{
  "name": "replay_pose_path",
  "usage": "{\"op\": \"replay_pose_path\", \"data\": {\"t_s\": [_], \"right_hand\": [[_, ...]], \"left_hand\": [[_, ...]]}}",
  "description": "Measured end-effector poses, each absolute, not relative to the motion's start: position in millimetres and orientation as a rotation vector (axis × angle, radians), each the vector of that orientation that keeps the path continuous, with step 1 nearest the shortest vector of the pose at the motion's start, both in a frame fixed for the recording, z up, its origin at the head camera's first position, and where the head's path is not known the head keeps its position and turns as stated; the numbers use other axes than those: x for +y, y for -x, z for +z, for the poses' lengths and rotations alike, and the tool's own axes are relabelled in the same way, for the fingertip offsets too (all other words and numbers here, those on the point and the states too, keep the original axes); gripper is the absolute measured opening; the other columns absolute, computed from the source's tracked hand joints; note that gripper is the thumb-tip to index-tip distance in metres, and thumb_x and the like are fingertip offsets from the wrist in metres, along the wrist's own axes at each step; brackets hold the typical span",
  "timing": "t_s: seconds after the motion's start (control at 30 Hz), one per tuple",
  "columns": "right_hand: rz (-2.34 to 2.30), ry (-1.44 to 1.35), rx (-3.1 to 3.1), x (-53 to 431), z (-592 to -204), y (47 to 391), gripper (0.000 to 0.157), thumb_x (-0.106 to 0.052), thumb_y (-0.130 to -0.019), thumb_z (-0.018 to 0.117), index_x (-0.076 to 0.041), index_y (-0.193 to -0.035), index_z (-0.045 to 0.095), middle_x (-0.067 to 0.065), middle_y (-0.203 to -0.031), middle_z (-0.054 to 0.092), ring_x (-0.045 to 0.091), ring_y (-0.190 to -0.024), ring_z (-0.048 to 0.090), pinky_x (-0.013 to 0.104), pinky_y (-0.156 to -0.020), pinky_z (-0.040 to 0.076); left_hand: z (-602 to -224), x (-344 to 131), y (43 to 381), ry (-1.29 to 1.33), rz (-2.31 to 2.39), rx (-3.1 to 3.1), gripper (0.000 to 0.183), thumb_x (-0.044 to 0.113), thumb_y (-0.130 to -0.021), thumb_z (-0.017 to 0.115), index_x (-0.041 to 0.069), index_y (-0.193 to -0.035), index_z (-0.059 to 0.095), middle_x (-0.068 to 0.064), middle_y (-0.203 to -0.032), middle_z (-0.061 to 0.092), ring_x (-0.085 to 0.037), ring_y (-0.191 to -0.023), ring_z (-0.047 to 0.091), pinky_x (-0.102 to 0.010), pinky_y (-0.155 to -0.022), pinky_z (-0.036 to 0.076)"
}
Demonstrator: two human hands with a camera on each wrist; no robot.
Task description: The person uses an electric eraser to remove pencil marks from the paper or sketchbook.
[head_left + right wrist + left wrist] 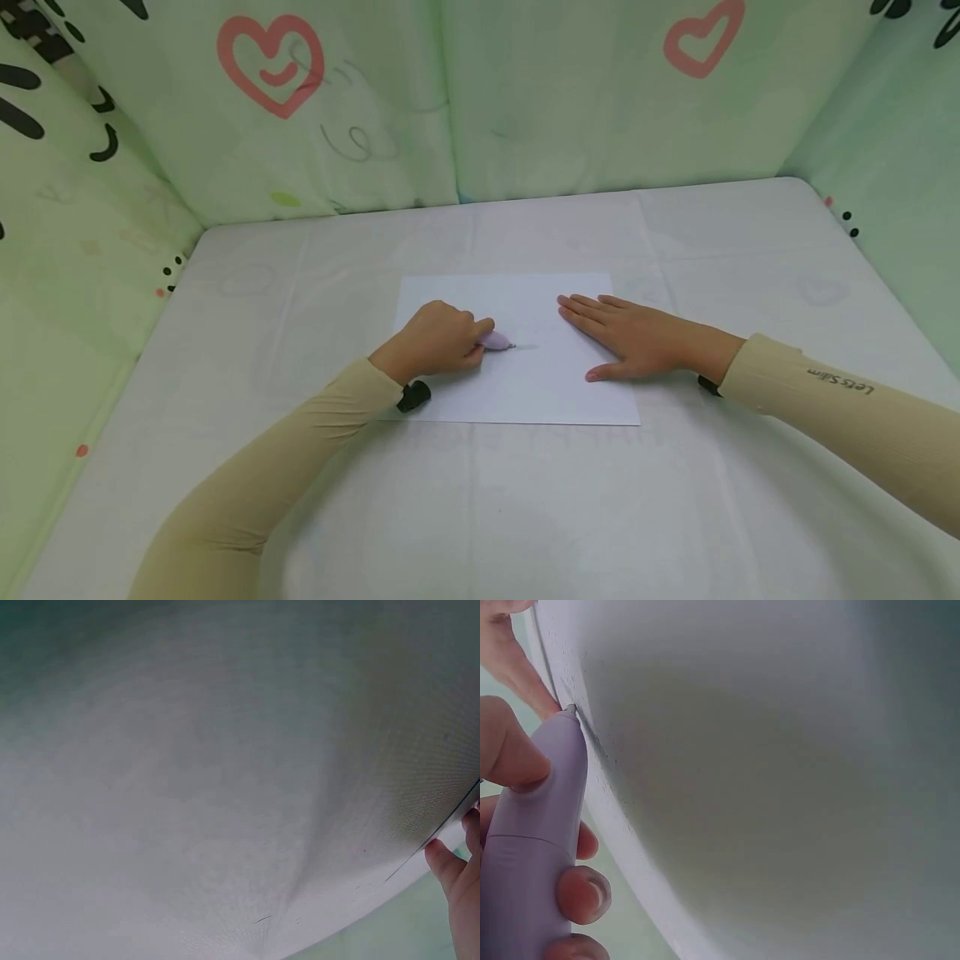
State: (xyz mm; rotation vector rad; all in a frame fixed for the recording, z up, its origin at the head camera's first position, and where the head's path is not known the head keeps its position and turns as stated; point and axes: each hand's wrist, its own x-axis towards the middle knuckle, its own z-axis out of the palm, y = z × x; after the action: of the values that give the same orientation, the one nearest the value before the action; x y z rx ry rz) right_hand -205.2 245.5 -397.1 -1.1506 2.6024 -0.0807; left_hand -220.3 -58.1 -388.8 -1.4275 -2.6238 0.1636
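Note:
A sheet of white paper (pixel 525 400) lies on the table under both hands. My left hand (pixel 442 340) grips a thick lavender pen-shaped tool (pixel 496 341), which looks like an electric eraser, its small grey tip pointing right. In the left wrist view the thumb presses on the eraser's barrel (pixel 532 862) and the fingers curl round it; the tip is at the paper, beside a faint grey streak and dark specks. My right hand (pixel 633 335) rests flat on the paper's right side, fingers straight and thumb spread. Only its fingertips and thumb show in the right wrist view.
A white cloth (pixel 487 508) with fold lines covers the table. Green curtains (pixel 562 108) printed with hearts and black marks hang along the back and both sides. Black wrist bands (pixel 414 396) show at the cuffs of the beige sleeves.

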Motion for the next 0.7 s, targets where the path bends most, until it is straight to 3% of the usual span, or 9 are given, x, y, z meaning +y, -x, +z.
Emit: {"op": "replay_pose_path", "data": {"t_s": [0.7], "right_hand": [[-0.075, 1.157, 2.607, 244.8, -397.2, 205.1, 0.092, -0.060, -0.088, 0.050, -0.004, -0.150, 0.013, 0.010, -0.159, 0.010, 0.028, -0.146, 0.014, 0.049, -0.115, 0.016]], "left_hand": [[-391.9, -57.0, 219.1, 1.421, 0.182, -2.563, 0.011, 0.021, -0.082, 0.057, 0.012, -0.076, 0.054, 0.005, -0.052, 0.030, -0.007, -0.049, 0.019, -0.022, -0.044, 0.013]]}}
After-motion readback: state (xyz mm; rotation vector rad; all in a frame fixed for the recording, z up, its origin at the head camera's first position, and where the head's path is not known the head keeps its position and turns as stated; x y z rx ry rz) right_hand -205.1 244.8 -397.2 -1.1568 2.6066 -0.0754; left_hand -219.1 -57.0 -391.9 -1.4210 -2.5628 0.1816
